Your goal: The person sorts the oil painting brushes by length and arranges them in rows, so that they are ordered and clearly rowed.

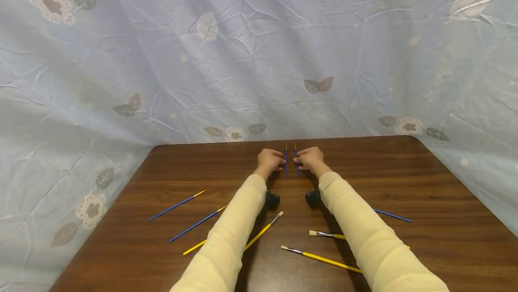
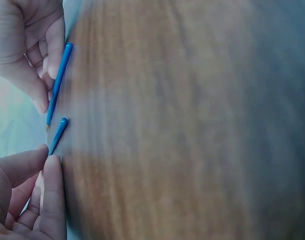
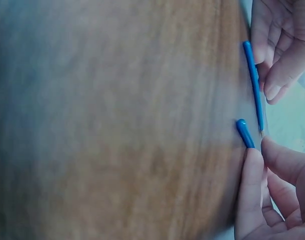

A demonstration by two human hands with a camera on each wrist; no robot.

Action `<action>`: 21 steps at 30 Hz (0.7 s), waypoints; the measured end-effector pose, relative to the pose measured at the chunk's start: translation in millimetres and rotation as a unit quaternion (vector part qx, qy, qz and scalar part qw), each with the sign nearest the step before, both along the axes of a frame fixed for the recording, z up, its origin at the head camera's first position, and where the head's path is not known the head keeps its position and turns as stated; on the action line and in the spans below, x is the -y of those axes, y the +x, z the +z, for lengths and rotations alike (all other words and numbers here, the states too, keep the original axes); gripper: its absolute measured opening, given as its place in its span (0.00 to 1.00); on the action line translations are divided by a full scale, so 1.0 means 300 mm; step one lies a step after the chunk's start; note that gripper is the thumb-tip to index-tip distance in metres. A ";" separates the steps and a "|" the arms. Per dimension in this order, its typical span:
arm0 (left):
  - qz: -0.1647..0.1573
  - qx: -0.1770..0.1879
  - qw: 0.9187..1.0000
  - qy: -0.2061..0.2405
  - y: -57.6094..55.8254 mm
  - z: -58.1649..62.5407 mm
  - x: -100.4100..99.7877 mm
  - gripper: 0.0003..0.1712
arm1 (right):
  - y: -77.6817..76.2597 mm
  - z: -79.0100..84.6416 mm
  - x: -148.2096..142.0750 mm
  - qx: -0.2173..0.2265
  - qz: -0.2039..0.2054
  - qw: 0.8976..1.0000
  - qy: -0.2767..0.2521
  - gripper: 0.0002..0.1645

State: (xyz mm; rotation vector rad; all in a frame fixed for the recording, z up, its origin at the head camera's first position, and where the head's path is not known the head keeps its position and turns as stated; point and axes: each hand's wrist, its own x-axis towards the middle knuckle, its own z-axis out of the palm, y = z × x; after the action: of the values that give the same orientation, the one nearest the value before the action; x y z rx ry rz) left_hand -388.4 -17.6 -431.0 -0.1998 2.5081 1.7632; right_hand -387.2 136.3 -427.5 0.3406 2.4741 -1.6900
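Observation:
Near the far edge of the table, my left hand (image 1: pixel 270 161) pinches a thin blue paintbrush (image 1: pixel 285 162) between thumb and fingertips. Just across from it, my right hand (image 1: pixel 310 159) pinches a second blue paintbrush (image 1: pixel 297 168) the same way. Both brushes lie nearly side by side with a narrow gap, bristle tips pointing away from me. The left wrist view shows the blue handle end (image 2: pixel 59 132) sticking out past the left fingertips. In the right wrist view, another handle end (image 3: pixel 243 131) emerges from the right fingers.
On the brown table (image 1: pixel 218 166), two blue paintbrushes (image 1: pixel 196 226) lie at left and another (image 1: pixel 392 215) at right. Several yellow paintbrushes (image 1: pixel 323 259) lie nearer, some partly under my sleeves. A floral cloth (image 1: pixel 251 81) hangs behind the table.

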 end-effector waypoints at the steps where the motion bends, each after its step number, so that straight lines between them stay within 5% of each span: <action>1: -0.003 0.000 1.000 -0.001 0.001 0.000 0.003 0.14 | 0.003 0.000 -0.001 -0.001 0.006 1.000 0.000 0.22; 14: -0.048 0.004 0.999 0.000 0.016 0.064 0.053 0.17 | 0.042 0.073 -0.039 0.000 0.071 0.996 -0.049 0.23; 21: -0.099 -0.008 0.995 0.004 0.044 0.118 0.079 0.20 | 0.035 0.110 -0.083 0.006 0.089 0.994 -0.055 0.26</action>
State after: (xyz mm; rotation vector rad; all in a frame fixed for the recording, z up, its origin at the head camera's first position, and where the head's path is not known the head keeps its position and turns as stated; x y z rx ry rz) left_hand -375.1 -41.1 -395.7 0.0637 2.4343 1.7038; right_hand -376.6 161.3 -394.5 0.1136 2.3133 -1.7350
